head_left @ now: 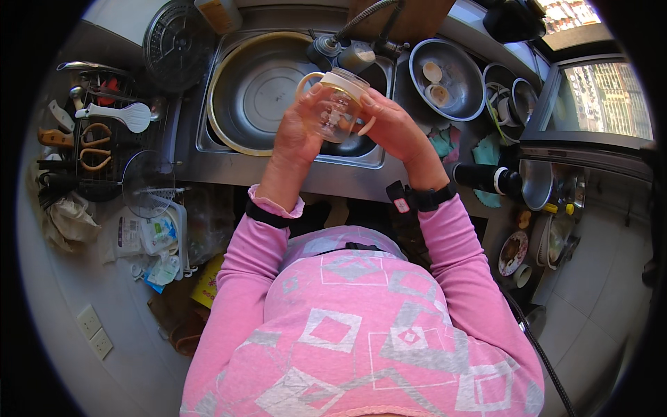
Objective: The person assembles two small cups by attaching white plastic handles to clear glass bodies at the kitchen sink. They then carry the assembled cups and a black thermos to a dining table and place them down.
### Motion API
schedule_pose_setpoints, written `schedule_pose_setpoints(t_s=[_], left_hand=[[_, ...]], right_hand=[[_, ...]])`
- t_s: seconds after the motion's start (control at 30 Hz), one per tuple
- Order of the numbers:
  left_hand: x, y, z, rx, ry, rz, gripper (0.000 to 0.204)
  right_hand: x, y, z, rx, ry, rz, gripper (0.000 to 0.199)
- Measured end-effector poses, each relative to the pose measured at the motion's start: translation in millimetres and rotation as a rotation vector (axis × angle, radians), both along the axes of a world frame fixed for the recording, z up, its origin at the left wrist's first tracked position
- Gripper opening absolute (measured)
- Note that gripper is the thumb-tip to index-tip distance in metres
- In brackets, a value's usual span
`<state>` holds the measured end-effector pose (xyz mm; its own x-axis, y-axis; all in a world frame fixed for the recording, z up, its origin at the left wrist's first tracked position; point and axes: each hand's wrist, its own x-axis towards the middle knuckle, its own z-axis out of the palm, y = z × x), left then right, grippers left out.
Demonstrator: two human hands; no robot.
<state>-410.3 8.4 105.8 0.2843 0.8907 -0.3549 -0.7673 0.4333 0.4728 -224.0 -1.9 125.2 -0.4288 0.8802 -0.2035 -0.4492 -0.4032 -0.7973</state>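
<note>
Above the sink (361, 163), hands (396, 127) hold a clear bottle (335, 117) between them.

Window (599, 103), upper right of frame, bright daylight, building facade (571, 15) outside. Pale tiles (590, 309), lower right. Pale wall (52, 278), lower left, two sockets (89, 322).

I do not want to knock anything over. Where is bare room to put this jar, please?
Bare room for the jar shows inside the gold-rimmed basin and on the steel counter between that basin's front rim and its own front edge, beside the left forearm. It is crowded at left, around the utensils, and at right, around the metal bowl and black bottle.
</note>
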Motion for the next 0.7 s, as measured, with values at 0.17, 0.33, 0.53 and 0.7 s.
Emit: schedule_pose_setpoints(t_s=[0.17,0.33,0.53,0.7], left_hand=[[7.4,-2.1,10.3,0.202,0.084,-0.071,0.046],[11.2,-12.9,26.5,0.421,0.319,-0.041,0.056],[14.1,-22.9,45.1,0.568,0.672,-0.023,0.058],[22.2,-25.5,54.3,0.617,0.809,0.002,0.058]], right_hand=[[14.7,9.1,4.5,-0.055,0.075,-0.053,0.069],[14.1,-2.1,10.3,0.125,0.031,-0.021,0.086],[22.7,-9.9,18.7,0.089,0.000,0.041,0.089],[20.6,-12.2,18.1,0.052,0.111,0.050,0.093]])
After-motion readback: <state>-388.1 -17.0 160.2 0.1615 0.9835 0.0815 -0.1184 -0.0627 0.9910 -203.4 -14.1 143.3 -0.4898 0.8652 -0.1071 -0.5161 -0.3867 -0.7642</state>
